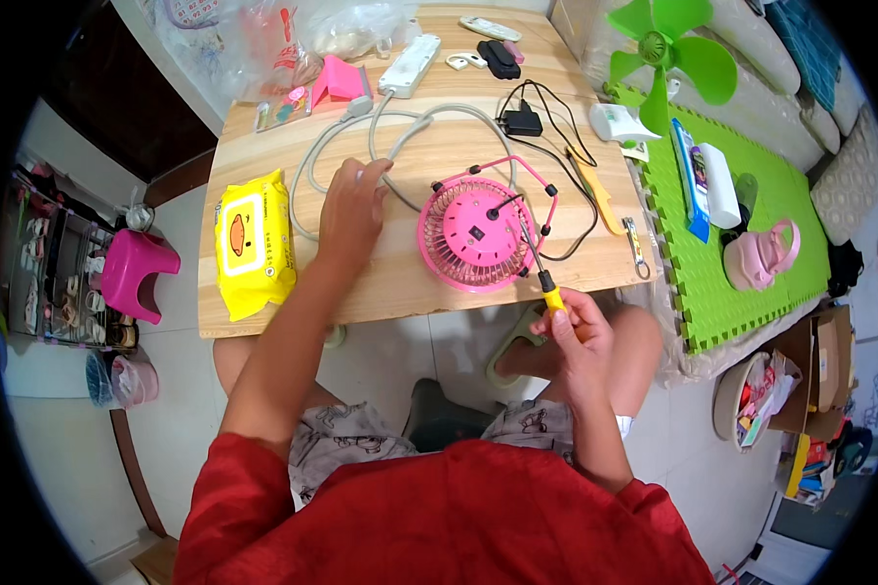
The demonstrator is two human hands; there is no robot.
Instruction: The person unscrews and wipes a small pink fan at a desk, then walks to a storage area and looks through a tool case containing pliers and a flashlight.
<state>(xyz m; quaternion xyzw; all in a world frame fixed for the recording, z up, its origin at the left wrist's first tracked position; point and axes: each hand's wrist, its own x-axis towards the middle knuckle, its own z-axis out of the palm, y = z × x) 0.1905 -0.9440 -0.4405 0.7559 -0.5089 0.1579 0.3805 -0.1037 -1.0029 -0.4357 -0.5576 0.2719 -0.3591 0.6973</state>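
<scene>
**Fan [457, 237] ahead and left of the right hand [585, 339], screwdriver [550, 292] slanting over it**

The right hand is closed round the screwdriver's yellow handle, thumb against fingers. The tool's long axis runs forward and slightly left, its shaft over the fan's right side; whether the tip touches, I cannot tell. The pink fan lies flat on the surface [380, 292], its switch upward, near the front edge. The left hand [353, 210], fingers half bent, is left of the fan, beside the grey cable [307, 161]; whether it grips anything, I cannot tell. The fan's stand [522, 164] sticks out at the far right, and a black cord [596, 210] curves past that side. Farther out lie a yellow pack [255, 244], left, and a nail clipper [636, 248], right.
</scene>
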